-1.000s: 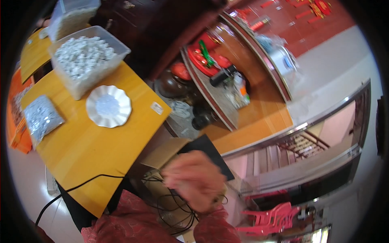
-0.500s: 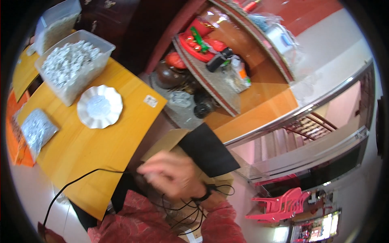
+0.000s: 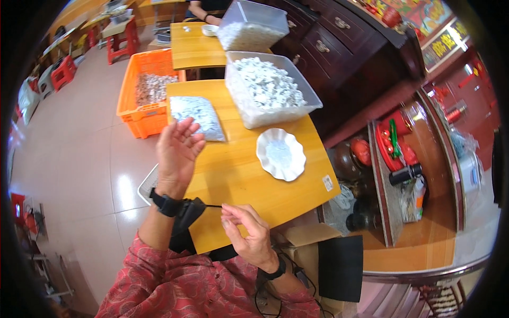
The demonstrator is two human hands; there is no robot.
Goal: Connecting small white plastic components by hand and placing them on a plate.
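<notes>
My left hand (image 3: 179, 151) is raised palm up over the table's near left edge, its fingers apart and slightly curled with nothing in them. Behind its fingertips lies a clear plastic bag (image 3: 200, 119) of small pale pieces. A black strap with a dark box-like device (image 3: 186, 214) sits on my left wrist. From that device a short stretch of black cable (image 3: 213, 205) runs to my right hand (image 3: 248, 233), whose thumb and fingers are pinched at its end. A white scalloped dish (image 3: 286, 172) with pale bluish contents stands on the yellow table (image 3: 233, 188), beyond my right hand.
A clear plastic tub (image 3: 241, 103) heaped with whitish pieces stands on the table, another tub (image 3: 254, 21) behind it. An orange crate (image 3: 127, 103) is on the floor at left. An open cardboard box (image 3: 307, 233) with black cables stands at lower right. A person's arm (image 3: 199, 11) shows beyond.
The view has swung, so the table now lies in the middle. My left hand has come into view. My right hand, blurred over the cardboard box before, is now beside my left wrist.
</notes>
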